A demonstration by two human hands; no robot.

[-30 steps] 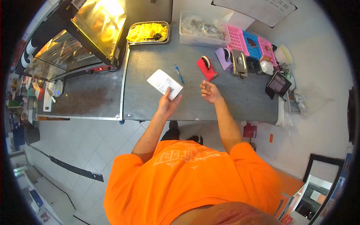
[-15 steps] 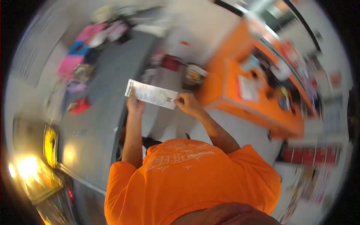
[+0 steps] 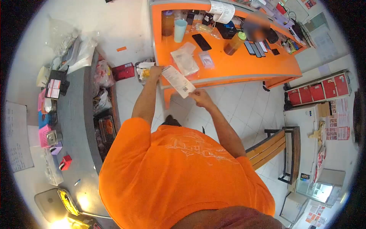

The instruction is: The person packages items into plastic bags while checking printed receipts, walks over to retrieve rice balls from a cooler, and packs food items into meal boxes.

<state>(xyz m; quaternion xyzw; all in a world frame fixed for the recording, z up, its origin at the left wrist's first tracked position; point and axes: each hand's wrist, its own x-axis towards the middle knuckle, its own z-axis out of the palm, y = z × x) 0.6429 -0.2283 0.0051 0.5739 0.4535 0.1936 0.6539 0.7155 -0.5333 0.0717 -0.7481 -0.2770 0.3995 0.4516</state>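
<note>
A white printed paper slip [image 3: 178, 82], with a square code near its lower end, is stretched between my two hands in front of the orange counter [image 3: 213, 74]. My left hand [image 3: 155, 71] is closed on its upper left end. The lower right end is pinched by the fingers of my right hand [image 3: 202, 98]. Just beyond the slip, a clear plastic packet [image 3: 185, 61] and a small pouch [image 3: 206, 60] lie on the countertop.
On the orange counter stand a light blue cup [image 3: 180, 31], a green-capped bottle [image 3: 235, 44] and several phones [image 3: 254, 49]. A bin [image 3: 145, 71] sits left of it. The grey counter [image 3: 78, 126] runs along my left; a wooden bench [image 3: 267, 149] is at right.
My view and body have turned right, so the orange counter now lies straight ahead. The slip has stayed in both hands and now slants more steeply.
</note>
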